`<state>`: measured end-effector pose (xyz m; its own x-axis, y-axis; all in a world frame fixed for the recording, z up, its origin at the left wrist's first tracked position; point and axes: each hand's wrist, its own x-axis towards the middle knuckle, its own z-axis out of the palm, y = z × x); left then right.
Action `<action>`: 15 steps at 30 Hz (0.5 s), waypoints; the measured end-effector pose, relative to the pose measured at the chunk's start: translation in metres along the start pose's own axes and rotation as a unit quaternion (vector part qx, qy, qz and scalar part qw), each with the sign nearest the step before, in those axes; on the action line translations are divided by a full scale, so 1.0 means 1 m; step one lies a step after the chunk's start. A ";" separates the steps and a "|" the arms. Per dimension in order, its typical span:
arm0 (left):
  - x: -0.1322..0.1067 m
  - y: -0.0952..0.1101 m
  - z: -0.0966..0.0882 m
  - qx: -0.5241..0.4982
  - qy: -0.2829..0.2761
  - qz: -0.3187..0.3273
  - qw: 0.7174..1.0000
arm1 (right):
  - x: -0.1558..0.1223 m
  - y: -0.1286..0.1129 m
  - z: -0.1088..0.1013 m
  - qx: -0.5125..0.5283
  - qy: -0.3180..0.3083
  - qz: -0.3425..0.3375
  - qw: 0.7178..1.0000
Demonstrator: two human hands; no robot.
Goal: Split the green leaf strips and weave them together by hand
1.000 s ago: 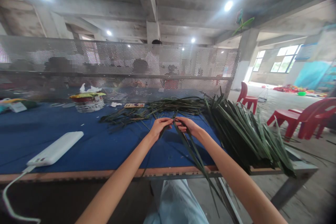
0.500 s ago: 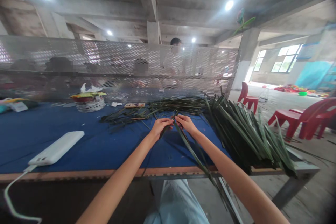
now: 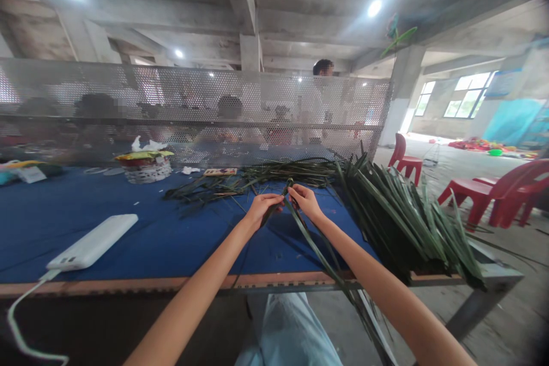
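Over the middle of a blue-covered table (image 3: 128, 240), my left hand (image 3: 261, 210) and my right hand (image 3: 303, 201) meet, both pinched on the top of long green leaf strips (image 3: 317, 251). The strips run from my fingers down past the table's front edge toward my lap. A small loop of leaf sticks up between the two hands. A thick pile of green leaves (image 3: 407, 223) lies on the table's right end, close to my right forearm. More loose leaves (image 3: 257, 177) are scattered just beyond my hands.
A white power bank (image 3: 92, 243) with a cable lies at the front left. A small basket (image 3: 143, 167) stands at the back left. A perforated metal screen (image 3: 193, 108) closes the far side, with people behind it. Red plastic chairs (image 3: 493, 191) stand on the floor to the right.
My hands have shifted slightly away from me and the leaf strips have swung a little. Behind the screen, a standing person has walked to the right.
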<state>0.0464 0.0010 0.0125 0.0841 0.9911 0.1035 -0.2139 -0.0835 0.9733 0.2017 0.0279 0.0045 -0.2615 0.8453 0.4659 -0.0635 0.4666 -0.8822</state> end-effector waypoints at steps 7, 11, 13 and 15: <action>0.004 -0.003 -0.005 -0.018 0.061 0.016 0.998 | -0.005 0.007 0.003 -0.259 0.010 -0.087 0.962; 0.006 -0.005 -0.007 -0.044 0.095 0.025 0.994 | -0.007 0.007 0.003 -0.315 -0.005 -0.097 0.944; 0.005 -0.004 -0.007 -0.048 0.102 0.023 0.993 | -0.007 0.005 0.003 -0.317 -0.017 -0.098 0.943; 0.005 -0.003 -0.006 -0.051 0.104 0.025 0.993 | -0.007 0.004 0.003 -0.285 -0.046 -0.095 0.953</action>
<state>0.0415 0.0065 0.0086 -0.1297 0.9870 0.0954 -0.3116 -0.1319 0.9410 0.2001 0.0231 -0.0021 -0.3821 0.7169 0.5832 0.4086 0.6971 -0.5891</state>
